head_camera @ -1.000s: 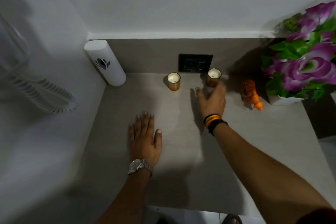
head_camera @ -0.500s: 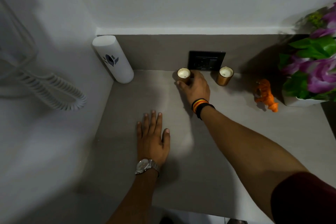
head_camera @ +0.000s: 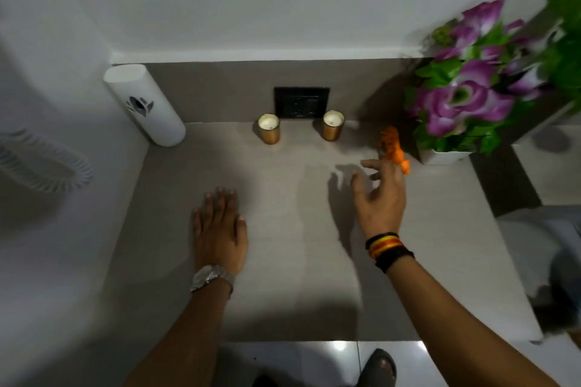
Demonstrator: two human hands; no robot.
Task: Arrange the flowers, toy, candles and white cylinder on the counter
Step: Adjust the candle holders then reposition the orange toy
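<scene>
Two small copper candles stand at the back of the grey counter (head_camera: pixel 283 276), the left candle (head_camera: pixel 269 128) and the right candle (head_camera: pixel 332 125) flanking a black wall socket. A white cylinder (head_camera: pixel 144 105) leans in the back left corner. An orange toy (head_camera: pixel 392 148) stands beside the white pot of purple flowers (head_camera: pixel 465 94) at the back right. My right hand (head_camera: pixel 379 198) hovers open just in front of the toy, fingertips close to its tail, holding nothing. My left hand (head_camera: pixel 218 229) lies flat on the counter, fingers together, holding nothing.
A black socket plate (head_camera: pixel 301 102) is set in the backsplash between the candles. A coiled white cord (head_camera: pixel 41 163) hangs on the left wall. The counter's front edge runs above a glossy tiled floor, where a sandalled foot (head_camera: pixel 379 366) shows.
My right hand left the left candle and swung right to hover near the orange toy. The left hand stays flat on the counter. The camera view shifted.
</scene>
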